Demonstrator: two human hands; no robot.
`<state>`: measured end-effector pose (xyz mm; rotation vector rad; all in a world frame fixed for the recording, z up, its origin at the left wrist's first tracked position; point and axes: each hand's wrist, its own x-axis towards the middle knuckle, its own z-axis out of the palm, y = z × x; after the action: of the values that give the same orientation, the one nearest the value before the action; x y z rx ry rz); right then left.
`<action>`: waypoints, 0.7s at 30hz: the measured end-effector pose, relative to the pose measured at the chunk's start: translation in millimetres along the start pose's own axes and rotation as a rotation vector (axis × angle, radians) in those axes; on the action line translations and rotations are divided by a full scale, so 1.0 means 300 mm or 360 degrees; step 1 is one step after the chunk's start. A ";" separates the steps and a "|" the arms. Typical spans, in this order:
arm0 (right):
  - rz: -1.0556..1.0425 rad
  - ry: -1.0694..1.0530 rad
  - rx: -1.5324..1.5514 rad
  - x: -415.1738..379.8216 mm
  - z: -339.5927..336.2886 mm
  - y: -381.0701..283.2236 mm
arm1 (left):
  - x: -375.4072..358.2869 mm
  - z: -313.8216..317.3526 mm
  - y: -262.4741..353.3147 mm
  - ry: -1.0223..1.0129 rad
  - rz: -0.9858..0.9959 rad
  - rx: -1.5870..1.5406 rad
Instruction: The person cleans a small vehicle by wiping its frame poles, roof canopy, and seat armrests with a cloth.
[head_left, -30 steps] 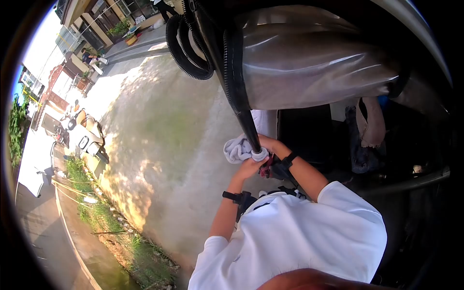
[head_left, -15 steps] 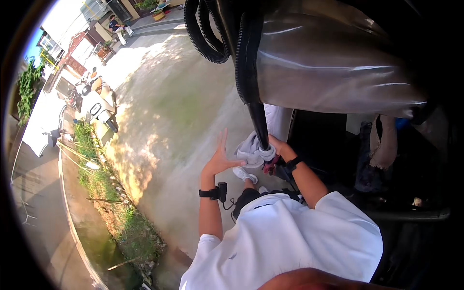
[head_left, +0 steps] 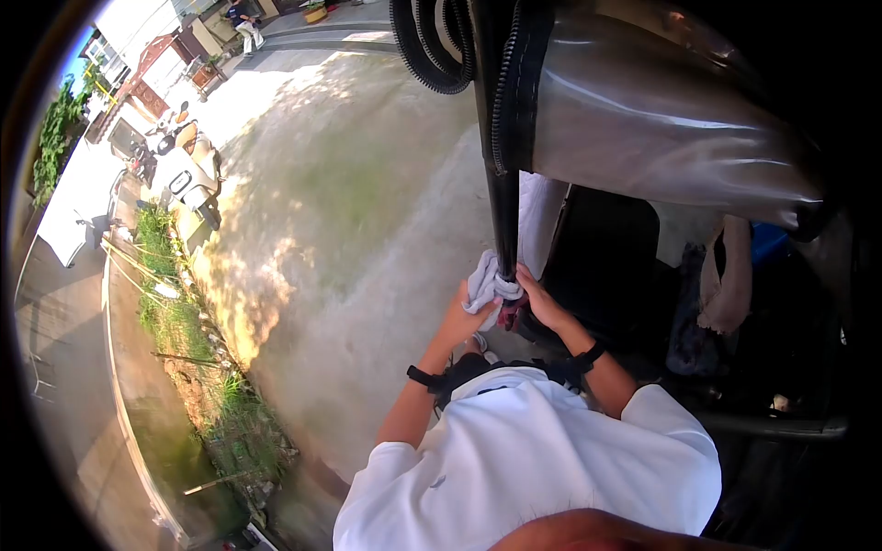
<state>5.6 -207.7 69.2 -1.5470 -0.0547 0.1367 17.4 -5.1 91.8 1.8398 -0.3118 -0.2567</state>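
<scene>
The cloth (head_left: 483, 283) wraps around the pole (head_left: 503, 216). Your left hand (head_left: 467, 316) grips it at the pole's left; your right hand (head_left: 540, 301) is at the pole's right, finger grip impossible to tell.

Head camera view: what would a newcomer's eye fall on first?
Probably the white shirt at bottom centre. Above it, the left hand and right hand are at a pale cloth around a black pole. Shiny plastic shows at upper right; a scooter stands at left.
</scene>
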 end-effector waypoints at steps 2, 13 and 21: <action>-0.0058 -0.0114 0.0099 -0.026 0.002 -0.060 | -0.022 -0.010 -0.032 -0.0029 0.0190 0.0091; -0.0365 -0.0178 -0.0435 0.069 0.007 -0.124 | -0.085 -0.257 0.003 0.0103 -0.0007 0.0290; -0.0467 0.0150 -0.0295 0.029 0.057 -0.082 | -0.035 -0.211 0.203 0.0439 0.0180 -0.0509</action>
<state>13.4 -190.0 93.8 -1.7097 -0.2237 -0.1786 23.4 38.9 168.4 1.5126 -0.1701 0.0271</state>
